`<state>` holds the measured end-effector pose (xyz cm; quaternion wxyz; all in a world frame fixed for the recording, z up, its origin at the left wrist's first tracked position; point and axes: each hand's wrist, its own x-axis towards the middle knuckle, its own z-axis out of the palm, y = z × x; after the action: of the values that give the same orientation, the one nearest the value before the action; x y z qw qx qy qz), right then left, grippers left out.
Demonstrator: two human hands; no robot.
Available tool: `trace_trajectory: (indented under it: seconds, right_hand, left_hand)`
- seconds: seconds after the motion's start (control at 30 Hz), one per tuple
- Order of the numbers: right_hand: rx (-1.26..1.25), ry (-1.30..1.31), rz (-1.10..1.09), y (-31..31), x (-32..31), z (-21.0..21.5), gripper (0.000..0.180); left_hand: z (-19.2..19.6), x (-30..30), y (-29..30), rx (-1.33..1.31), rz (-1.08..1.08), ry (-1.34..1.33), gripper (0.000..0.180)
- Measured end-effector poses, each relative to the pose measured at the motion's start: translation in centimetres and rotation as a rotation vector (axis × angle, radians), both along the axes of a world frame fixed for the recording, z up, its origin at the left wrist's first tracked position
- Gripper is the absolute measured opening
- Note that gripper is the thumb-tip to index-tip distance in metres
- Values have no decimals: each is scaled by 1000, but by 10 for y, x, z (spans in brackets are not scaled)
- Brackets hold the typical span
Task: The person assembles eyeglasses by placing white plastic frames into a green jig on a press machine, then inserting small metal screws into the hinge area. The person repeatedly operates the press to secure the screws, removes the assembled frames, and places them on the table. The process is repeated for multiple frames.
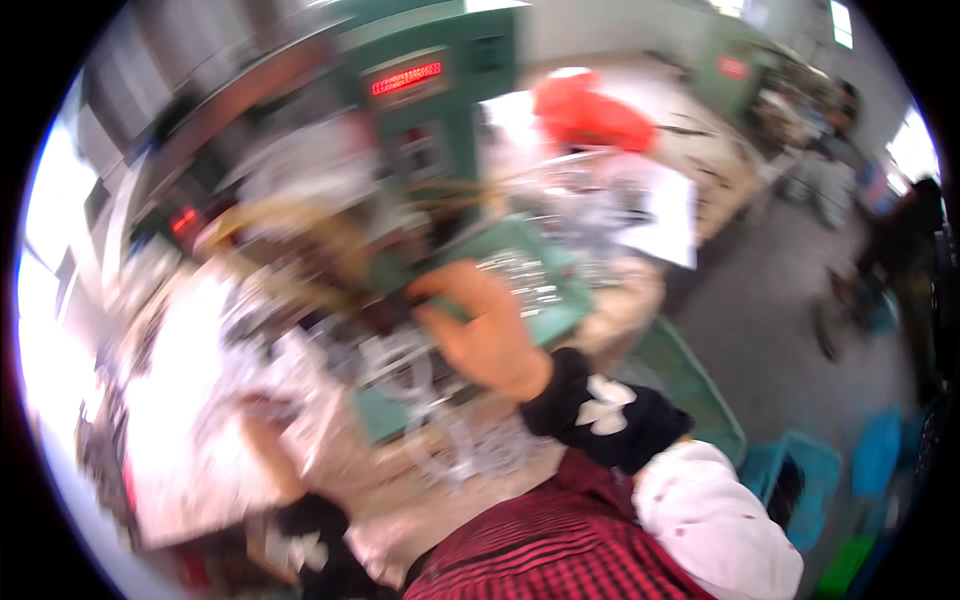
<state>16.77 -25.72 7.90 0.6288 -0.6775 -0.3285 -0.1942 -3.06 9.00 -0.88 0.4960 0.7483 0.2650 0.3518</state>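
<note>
The whole view is smeared by motion. My right hand [485,335] reaches forward over a green machine plate [560,300] that carries shiny metal parts [520,275]. Its fingers curl toward a dark spot at the plate's left edge; whether they grip anything is lost in the blur. My left hand [268,450] is low at the left, next to pale ring-shaped pieces [450,450] on the bench, and too blurred to read. Both wrists wear black cuffs with a white pattern.
A green machine with a red lit display [405,78] stands behind the plate. A red object [590,115] and a white sheet [668,215] lie further back. Green [700,385] and blue crates [805,480] sit on the floor at right. A person [905,250] stands far right.
</note>
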Motion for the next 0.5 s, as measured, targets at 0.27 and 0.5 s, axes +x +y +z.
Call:
trace_trajectory:
  seconds: [0.27, 0.5]
  right_hand:
    - [363, 614, 339, 26, -18, -11, 40]
    - [632, 821, 490, 39, -35, 9, 41]
  left_hand:
    - [51, 20, -104, -352, -122, -177, 40]
    - [166, 68, -160, 436, -316, -435, 20]
